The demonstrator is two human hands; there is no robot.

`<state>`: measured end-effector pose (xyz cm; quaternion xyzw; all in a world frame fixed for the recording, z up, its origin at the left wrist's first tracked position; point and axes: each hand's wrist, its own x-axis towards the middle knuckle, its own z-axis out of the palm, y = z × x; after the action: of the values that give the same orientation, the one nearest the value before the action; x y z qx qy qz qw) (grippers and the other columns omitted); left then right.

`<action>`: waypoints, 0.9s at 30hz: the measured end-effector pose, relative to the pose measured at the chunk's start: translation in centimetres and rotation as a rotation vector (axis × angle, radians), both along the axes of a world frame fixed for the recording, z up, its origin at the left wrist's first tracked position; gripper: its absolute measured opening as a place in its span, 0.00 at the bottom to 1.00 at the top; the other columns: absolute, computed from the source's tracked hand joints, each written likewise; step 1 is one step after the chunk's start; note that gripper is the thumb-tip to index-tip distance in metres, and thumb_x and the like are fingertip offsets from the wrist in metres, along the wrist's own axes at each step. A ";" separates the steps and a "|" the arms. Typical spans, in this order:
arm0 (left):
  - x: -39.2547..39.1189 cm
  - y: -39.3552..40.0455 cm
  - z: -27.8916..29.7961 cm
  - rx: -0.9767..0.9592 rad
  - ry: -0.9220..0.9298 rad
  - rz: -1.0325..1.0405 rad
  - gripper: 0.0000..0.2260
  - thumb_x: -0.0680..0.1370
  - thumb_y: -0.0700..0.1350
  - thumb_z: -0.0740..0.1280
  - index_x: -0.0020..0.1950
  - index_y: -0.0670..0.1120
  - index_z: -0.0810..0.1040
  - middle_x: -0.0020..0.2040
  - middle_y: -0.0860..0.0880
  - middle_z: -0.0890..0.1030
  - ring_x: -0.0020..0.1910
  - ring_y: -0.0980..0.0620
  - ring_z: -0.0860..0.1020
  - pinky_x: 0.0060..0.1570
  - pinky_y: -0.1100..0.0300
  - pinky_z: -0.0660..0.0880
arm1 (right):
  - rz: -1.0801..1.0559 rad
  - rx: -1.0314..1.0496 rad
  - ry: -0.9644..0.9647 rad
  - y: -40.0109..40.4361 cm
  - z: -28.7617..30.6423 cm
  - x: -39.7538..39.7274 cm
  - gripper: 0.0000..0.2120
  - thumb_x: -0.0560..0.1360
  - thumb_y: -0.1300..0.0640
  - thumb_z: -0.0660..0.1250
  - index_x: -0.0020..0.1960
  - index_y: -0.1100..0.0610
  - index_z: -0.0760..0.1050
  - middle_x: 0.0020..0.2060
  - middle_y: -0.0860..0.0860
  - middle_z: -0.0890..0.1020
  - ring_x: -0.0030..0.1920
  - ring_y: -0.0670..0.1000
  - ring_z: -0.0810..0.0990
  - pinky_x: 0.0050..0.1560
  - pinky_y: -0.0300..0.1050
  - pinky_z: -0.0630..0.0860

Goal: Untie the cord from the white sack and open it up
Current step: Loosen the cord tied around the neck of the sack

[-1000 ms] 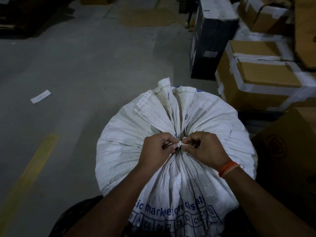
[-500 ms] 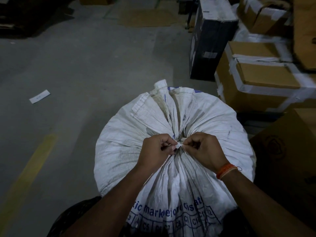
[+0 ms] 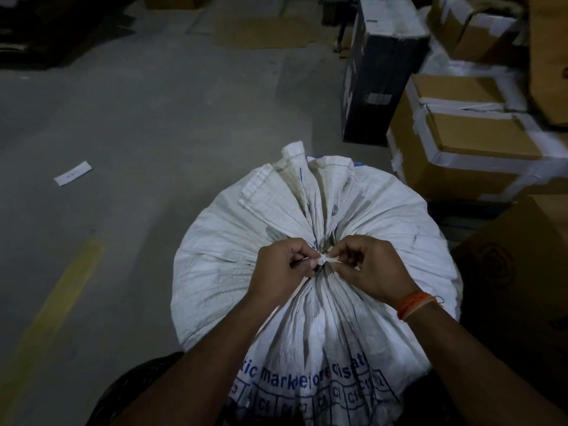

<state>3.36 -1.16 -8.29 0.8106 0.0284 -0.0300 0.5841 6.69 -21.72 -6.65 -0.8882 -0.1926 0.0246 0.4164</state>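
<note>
A full white woven sack (image 3: 215, 265) with blue print stands on the floor in front of me, its mouth gathered into a bunch that fans out beyond my hands. A pale cord (image 3: 325, 260) is knotted around the gathered neck. My left hand (image 3: 281, 270) pinches the cord from the left. My right hand (image 3: 372, 269), with an orange thread band on the wrist, pinches the knot from the right. Both sets of fingertips meet at the knot. The sack's mouth is closed.
Taped brown cardboard boxes (image 3: 467, 149) and a black box (image 3: 381, 66) are stacked at the right, close to the sack. Another dark carton (image 3: 516, 272) stands right of it. Grey concrete floor with a yellow line (image 3: 58, 296) and a paper slip (image 3: 73, 173) lies left.
My fingertips have worked slightly at the knot and my right hand has drawn a short cord end a little to the right. The sack stays tied.
</note>
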 end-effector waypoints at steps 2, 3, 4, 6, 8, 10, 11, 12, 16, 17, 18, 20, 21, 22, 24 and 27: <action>0.0 0.0 0.1 -0.005 0.003 0.007 0.03 0.77 0.35 0.74 0.48 0.41 0.87 0.39 0.47 0.88 0.37 0.52 0.88 0.42 0.63 0.83 | 0.003 0.013 -0.001 -0.1 0.1 -0.1 0.09 0.68 0.64 0.79 0.44 0.54 0.84 0.35 0.47 0.83 0.37 0.47 0.79 0.37 0.27 0.71; 0.0 0.0 0.1 -0.002 0.001 0.009 0.04 0.77 0.35 0.74 0.48 0.42 0.86 0.39 0.47 0.88 0.37 0.52 0.88 0.42 0.63 0.83 | 0.000 0.016 -0.007 0.0 0.1 -0.1 0.08 0.68 0.64 0.78 0.44 0.54 0.84 0.35 0.47 0.83 0.38 0.47 0.80 0.38 0.27 0.72; 0.0 0.0 0.0 0.004 0.000 0.010 0.04 0.77 0.35 0.74 0.48 0.42 0.86 0.38 0.47 0.88 0.37 0.52 0.88 0.43 0.62 0.83 | -0.008 0.019 -0.010 0.1 0.1 -0.2 0.08 0.68 0.64 0.78 0.43 0.54 0.84 0.35 0.47 0.83 0.38 0.47 0.80 0.38 0.27 0.72; 0.1 0.0 -0.2 0.015 -0.003 0.006 0.04 0.77 0.35 0.74 0.48 0.43 0.86 0.38 0.47 0.88 0.37 0.51 0.88 0.45 0.57 0.85 | -0.028 0.027 -0.006 0.4 -0.1 -0.2 0.07 0.69 0.64 0.78 0.42 0.53 0.84 0.34 0.46 0.84 0.38 0.47 0.81 0.38 0.29 0.74; 0.0 0.0 -0.3 0.025 -0.010 -0.006 0.04 0.77 0.36 0.74 0.47 0.44 0.86 0.38 0.47 0.88 0.37 0.51 0.88 0.47 0.53 0.86 | -0.037 0.025 0.006 0.7 -0.2 -0.3 0.07 0.69 0.64 0.78 0.42 0.53 0.84 0.34 0.45 0.84 0.38 0.46 0.81 0.38 0.28 0.73; -0.1 -0.1 -0.4 0.035 -0.023 -0.014 0.05 0.77 0.36 0.74 0.46 0.45 0.86 0.38 0.48 0.88 0.38 0.52 0.88 0.48 0.51 0.86 | -0.041 0.014 0.011 0.9 -0.3 -0.4 0.06 0.69 0.63 0.78 0.41 0.53 0.85 0.33 0.42 0.83 0.39 0.44 0.81 0.38 0.26 0.73; -0.1 -0.2 -0.5 0.036 -0.023 -0.013 0.05 0.77 0.35 0.74 0.46 0.45 0.86 0.38 0.47 0.88 0.37 0.52 0.88 0.48 0.50 0.86 | -0.046 0.011 0.014 1.0 -0.3 -0.4 0.06 0.69 0.63 0.78 0.41 0.53 0.85 0.33 0.41 0.82 0.38 0.42 0.81 0.37 0.26 0.72; -0.1 -0.2 -0.5 0.033 -0.020 -0.011 0.04 0.77 0.35 0.74 0.46 0.44 0.86 0.39 0.47 0.88 0.37 0.52 0.88 0.48 0.49 0.86 | -0.053 0.010 0.016 1.0 -0.3 -0.4 0.06 0.69 0.63 0.79 0.41 0.53 0.85 0.32 0.40 0.82 0.37 0.41 0.81 0.37 0.25 0.72; 0.1 -0.1 -0.6 0.022 -0.006 -0.011 0.04 0.77 0.35 0.74 0.47 0.43 0.87 0.39 0.47 0.88 0.38 0.51 0.88 0.48 0.47 0.86 | -0.067 -0.003 0.014 1.1 -0.2 -0.4 0.06 0.69 0.62 0.79 0.41 0.52 0.85 0.32 0.40 0.82 0.36 0.40 0.80 0.36 0.25 0.71; 0.1 -0.1 -0.6 0.022 -0.005 -0.011 0.04 0.77 0.35 0.74 0.47 0.43 0.87 0.40 0.47 0.88 0.38 0.51 0.88 0.48 0.47 0.86 | -0.067 -0.003 0.014 1.1 -0.2 -0.4 0.06 0.69 0.62 0.79 0.41 0.52 0.85 0.32 0.40 0.82 0.36 0.40 0.80 0.36 0.25 0.71; 0.1 -0.1 -0.6 0.019 -0.003 -0.010 0.04 0.77 0.35 0.74 0.47 0.43 0.87 0.40 0.46 0.88 0.38 0.51 0.88 0.48 0.47 0.86 | -0.065 -0.002 0.015 1.1 -0.1 -0.4 0.06 0.69 0.62 0.79 0.41 0.52 0.85 0.32 0.40 0.82 0.35 0.39 0.80 0.36 0.25 0.71; 0.1 -0.1 -0.6 0.010 0.007 -0.006 0.04 0.77 0.35 0.74 0.47 0.43 0.87 0.40 0.46 0.88 0.38 0.50 0.88 0.49 0.46 0.86 | -0.059 0.005 0.016 1.1 0.0 -0.4 0.06 0.69 0.62 0.79 0.41 0.52 0.85 0.32 0.40 0.81 0.35 0.38 0.80 0.36 0.25 0.71; 0.1 -0.1 -0.6 0.006 0.011 -0.004 0.04 0.77 0.35 0.74 0.47 0.43 0.87 0.40 0.46 0.88 0.38 0.50 0.88 0.49 0.46 0.86 | -0.056 0.011 0.020 1.0 0.0 -0.4 0.06 0.69 0.62 0.79 0.41 0.53 0.85 0.32 0.40 0.82 0.35 0.38 0.80 0.36 0.25 0.71; 0.1 -0.1 -0.5 0.002 0.014 -0.003 0.04 0.77 0.35 0.74 0.47 0.42 0.87 0.40 0.46 0.88 0.38 0.49 0.88 0.49 0.47 0.86 | -0.054 0.017 0.025 1.0 0.1 -0.4 0.06 0.69 0.63 0.79 0.41 0.53 0.85 0.32 0.40 0.82 0.35 0.39 0.80 0.36 0.25 0.71; 0.1 0.0 -0.6 -0.003 0.016 -0.007 0.03 0.77 0.35 0.74 0.47 0.42 0.87 0.40 0.46 0.88 0.38 0.50 0.88 0.48 0.48 0.86 | -0.045 0.019 0.037 0.9 0.1 -0.4 0.06 0.69 0.63 0.78 0.42 0.54 0.85 0.32 0.41 0.82 0.35 0.40 0.80 0.36 0.26 0.72; 0.2 0.0 -0.4 0.013 0.017 -0.010 0.03 0.77 0.35 0.74 0.47 0.42 0.86 0.40 0.47 0.88 0.37 0.51 0.88 0.46 0.54 0.86 | 0.000 0.015 0.075 0.6 0.4 -0.3 0.07 0.69 0.63 0.78 0.43 0.54 0.84 0.33 0.43 0.83 0.35 0.42 0.80 0.37 0.28 0.73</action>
<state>3.51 -1.18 -8.68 0.8141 0.0295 -0.0399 0.5785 6.39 -21.10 -6.29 -0.8835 -0.1769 0.0562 0.4301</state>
